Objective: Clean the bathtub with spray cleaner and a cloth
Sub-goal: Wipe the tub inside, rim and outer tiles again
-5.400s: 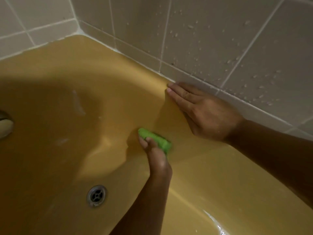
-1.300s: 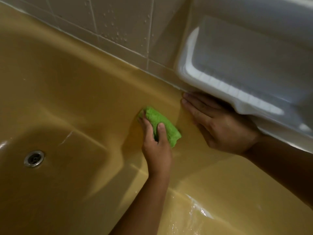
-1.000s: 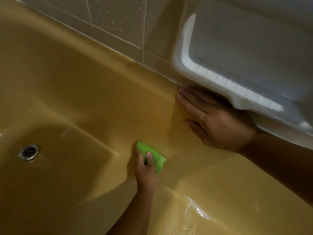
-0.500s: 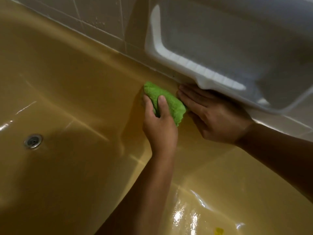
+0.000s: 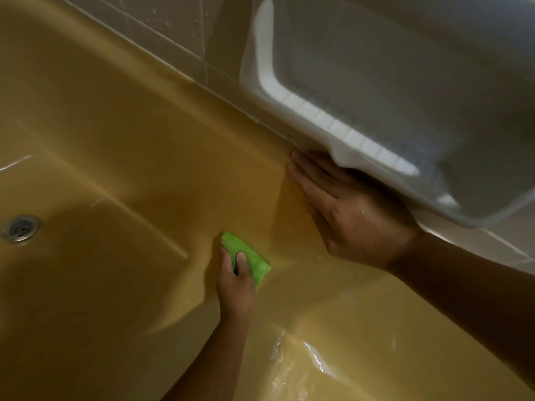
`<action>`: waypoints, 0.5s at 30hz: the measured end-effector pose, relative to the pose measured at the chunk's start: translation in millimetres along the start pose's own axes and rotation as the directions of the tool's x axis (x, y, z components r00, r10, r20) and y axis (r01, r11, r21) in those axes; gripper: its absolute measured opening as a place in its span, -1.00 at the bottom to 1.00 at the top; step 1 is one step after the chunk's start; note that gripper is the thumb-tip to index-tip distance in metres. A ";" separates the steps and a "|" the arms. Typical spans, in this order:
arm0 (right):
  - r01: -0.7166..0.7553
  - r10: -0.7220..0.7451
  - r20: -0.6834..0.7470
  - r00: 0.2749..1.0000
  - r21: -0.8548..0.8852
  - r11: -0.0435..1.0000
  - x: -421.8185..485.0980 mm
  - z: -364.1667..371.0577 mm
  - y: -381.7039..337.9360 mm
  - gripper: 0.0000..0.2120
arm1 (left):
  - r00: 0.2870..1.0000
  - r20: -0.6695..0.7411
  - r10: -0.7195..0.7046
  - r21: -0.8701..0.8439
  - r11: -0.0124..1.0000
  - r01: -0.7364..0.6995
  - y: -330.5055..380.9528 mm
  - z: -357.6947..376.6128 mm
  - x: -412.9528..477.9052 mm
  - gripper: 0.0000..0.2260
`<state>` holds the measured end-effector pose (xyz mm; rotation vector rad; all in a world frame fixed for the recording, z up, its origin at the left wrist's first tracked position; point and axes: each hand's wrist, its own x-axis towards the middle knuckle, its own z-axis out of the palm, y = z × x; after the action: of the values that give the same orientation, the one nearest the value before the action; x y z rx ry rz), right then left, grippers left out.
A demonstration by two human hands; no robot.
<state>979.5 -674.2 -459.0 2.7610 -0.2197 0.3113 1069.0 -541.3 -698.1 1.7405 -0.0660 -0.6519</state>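
**Item 1.** Small bright green folded cloth (image 5: pixel 249 257). It lies low on the sloping inner wall of the mustard-yellow enamel bathtub (image 5: pixel 115 125), just above the curve into the tub floor. I log the left hand (image 5: pixel 235 282) gripping it and pressing it to the wall. Two fingers (image 5: pixel 241 260) curl over the cloth's near half. Its far end and right edge show beyond the fingertips.

**Item 2.** Right hand (image 5: pixel 353 218). It lies flat on the tub wall higher up, fingers straight and together, holding nothing. The cloth sits below and left of it, not touching.

**Item 3.** White moulded plastic wall shelf (image 5: pixel 376 96) with a ribbed lip, mounted on grey glazed tiles (image 5: pixel 173 30). I note the right fingertips tucked just beneath it.

**Item 4.** Round metal drain (image 5: pixel 20 228) on the tub floor at far left, well apart from the cloth.

**Item 5.** Wet sheen (image 5: pixel 304 360) on the tub surface nearest me.
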 end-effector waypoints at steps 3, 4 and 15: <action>0.008 -0.008 -0.013 1.000 0.005 1.000 -0.4 0.5 0.8 -0.38 | 0.999 -0.036 -0.018 0.074 0.997 0.020 -21.6 -2.1 -0.1 -0.53; 0.021 -0.022 -0.016 1.000 -0.008 1.000 0.4 1.4 1.6 -0.39 | 0.999 -0.051 -0.016 0.085 0.996 0.021 -24.2 -0.7 -1.4 -0.53; 0.015 -0.016 0.012 1.000 0.090 0.996 -67.3 -8.5 19.7 -0.39 | 0.965 -0.004 0.262 -0.380 0.892 -0.244 122.4 25.8 -71.8 -0.56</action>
<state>909.3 -681.7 -461.0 2.8524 -0.1924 0.3068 1032.8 -571.4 -561.8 1.3149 -0.1854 -0.4756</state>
